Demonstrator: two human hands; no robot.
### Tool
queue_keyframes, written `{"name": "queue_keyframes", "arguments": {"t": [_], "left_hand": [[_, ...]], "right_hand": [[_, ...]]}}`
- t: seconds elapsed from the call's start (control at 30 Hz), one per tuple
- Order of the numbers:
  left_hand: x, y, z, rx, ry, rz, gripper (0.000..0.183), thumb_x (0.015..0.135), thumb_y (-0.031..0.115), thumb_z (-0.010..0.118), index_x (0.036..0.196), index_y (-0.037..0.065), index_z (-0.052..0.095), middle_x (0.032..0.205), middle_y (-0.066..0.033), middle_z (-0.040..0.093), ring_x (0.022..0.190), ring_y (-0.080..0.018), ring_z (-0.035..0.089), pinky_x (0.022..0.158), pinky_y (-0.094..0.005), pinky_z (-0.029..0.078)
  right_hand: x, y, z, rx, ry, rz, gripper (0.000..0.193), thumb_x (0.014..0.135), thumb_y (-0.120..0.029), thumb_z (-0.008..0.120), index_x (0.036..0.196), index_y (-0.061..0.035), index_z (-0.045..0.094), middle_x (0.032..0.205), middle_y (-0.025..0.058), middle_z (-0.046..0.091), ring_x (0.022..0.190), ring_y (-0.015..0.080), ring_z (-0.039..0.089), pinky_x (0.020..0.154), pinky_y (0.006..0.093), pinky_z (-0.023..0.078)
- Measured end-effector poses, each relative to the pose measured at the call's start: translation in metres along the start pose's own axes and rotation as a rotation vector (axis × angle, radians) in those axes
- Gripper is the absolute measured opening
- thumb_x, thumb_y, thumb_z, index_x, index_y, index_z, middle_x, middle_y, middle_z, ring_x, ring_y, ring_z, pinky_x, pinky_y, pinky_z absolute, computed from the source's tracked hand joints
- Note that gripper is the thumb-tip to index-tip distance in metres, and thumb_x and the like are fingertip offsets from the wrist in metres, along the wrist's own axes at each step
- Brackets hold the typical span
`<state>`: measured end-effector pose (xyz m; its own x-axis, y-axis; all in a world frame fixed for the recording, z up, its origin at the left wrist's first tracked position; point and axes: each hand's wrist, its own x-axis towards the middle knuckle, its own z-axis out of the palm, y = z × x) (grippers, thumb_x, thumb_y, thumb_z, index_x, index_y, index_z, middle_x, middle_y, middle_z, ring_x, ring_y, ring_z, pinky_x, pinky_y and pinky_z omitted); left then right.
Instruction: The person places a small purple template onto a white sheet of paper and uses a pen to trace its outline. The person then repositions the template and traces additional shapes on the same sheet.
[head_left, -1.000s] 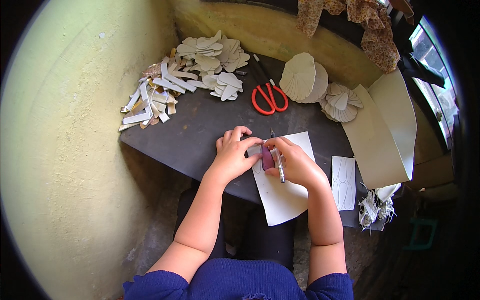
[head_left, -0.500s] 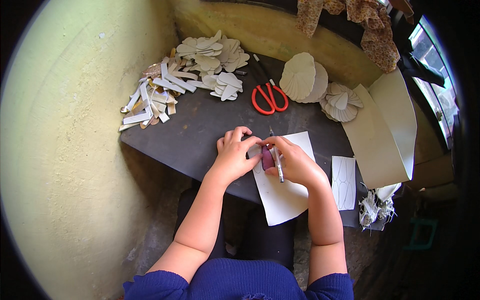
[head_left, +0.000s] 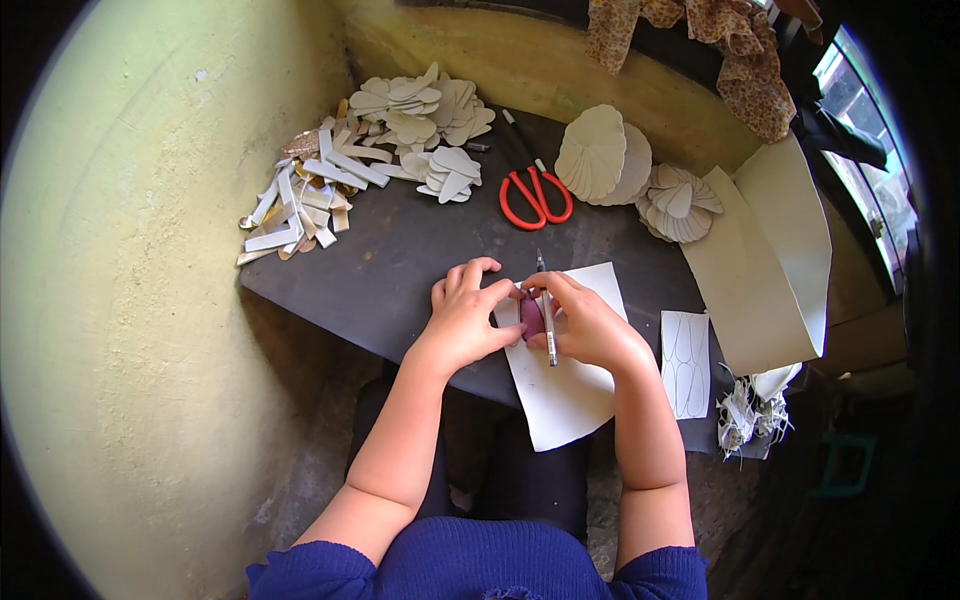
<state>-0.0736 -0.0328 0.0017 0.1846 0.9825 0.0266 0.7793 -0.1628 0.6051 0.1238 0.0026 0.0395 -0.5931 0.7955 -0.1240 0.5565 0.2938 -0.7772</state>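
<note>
The work looks to be in its middle part: many pieces lie ready, while the sheet under the hands has much bare surface. The left hand (head_left: 465,315) and the right hand (head_left: 595,325) are close together over a white sheet (head_left: 570,400) at the near edge of the dark table (head_left: 400,270), with a small purple piece (head_left: 531,318) between their fingers. This purple piece lies on the upper left part of the sheet, and it seems to serve as a pattern. The thumb and forefinger of the left hand stand apart from each other, their tips at its left edge. The right hand is clamped on a pen (head_left: 549,320) and has its fingertips at the other side of the purple piece. The pen's thin end points away from the person, so probably no line is being drawn at this moment. The fingers cover this place, so one cannot say surely whether an outline around the pattern is finished.

What is done can be seen around. A narrow sheet (head_left: 685,365) to the right bears long rounded outlines, not yet cut. Behind, petal-shaped pieces (head_left: 405,100) are heaped at the left, and a fanned stack (head_left: 590,155) lies to the right of the red-handled scissors (head_left: 535,200). What is left, as far as one may judge, is the lower part of the white sheet, without outlines, and the cutting of the narrow one.
</note>
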Motion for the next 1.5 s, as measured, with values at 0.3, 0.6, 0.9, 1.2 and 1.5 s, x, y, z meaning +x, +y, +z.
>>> {"name": "queue_keyframes", "arguments": {"t": [0.3,0.6,0.9,1.2,1.5], "left_hand": [[0.0,0.002,-0.001,-0.016,-0.03,-0.003,0.036,0.07,0.031,0.077,0.103,0.019,0.07,0.138,-0.0066,0.045,0.133,-0.0283,0.036,0.111,-0.0464,0.023],[0.0,0.006,-0.002,-0.012,-0.028,-0.034,0.04,0.067,0.033,0.078,0.104,0.02,0.07,0.138,-0.006,0.046,0.131,-0.0278,0.038,0.11,-0.0456,0.024],[0.0,0.009,-0.003,-0.013,-0.031,-0.052,0.041,0.066,0.033,0.079,0.105,0.021,0.07,0.139,-0.0055,0.046,0.132,-0.0279,0.037,0.111,-0.0449,0.023],[0.0,0.01,-0.001,-0.006,-0.027,-0.066,0.041,0.067,0.033,0.077,0.105,0.022,0.07,0.139,-0.0052,0.045,0.132,-0.0286,0.037,0.112,-0.0454,0.023],[-0.001,0.009,-0.003,0.0,-0.033,-0.061,0.041,0.067,0.033,0.076,0.106,0.021,0.069,0.139,-0.0053,0.045,0.132,-0.029,0.037,0.112,-0.0457,0.023]], "right_hand": [[-0.001,0.0,0.001,-0.012,0.018,-0.025,0.062,0.066,-0.005,0.081,0.122,-0.0081,0.054,0.113,0.0143,0.061,0.099,0.0327,0.062,0.084,0.0394,0.05],[-0.002,-0.007,-0.006,0.129,0.073,0.069,0.052,0.072,-0.011,0.082,0.118,-0.006,0.058,0.097,0.0088,0.064,0.086,0.0209,0.061,0.077,0.0341,0.051],[0.01,0.018,-0.001,0.364,0.468,-0.017,0.019,0.095,-0.017,0.063,0.094,0.0023,0.066,0.083,0.0064,0.064,0.073,0.0149,0.059,0.069,0.0299,0.048],[0.021,0.022,0.017,0.149,0.498,-0.291,0.012,0.088,-0.007,0.069,0.094,0.0002,0.062,0.09,0.0095,0.066,0.079,0.023,0.065,0.072,0.0328,0.051],[0.022,0.022,0.018,0.154,0.514,-0.268,0.012,0.087,-0.006,0.07,0.093,0.0003,0.062,0.085,0.0105,0.066,0.077,0.0229,0.066,0.071,0.0328,0.052]]}}
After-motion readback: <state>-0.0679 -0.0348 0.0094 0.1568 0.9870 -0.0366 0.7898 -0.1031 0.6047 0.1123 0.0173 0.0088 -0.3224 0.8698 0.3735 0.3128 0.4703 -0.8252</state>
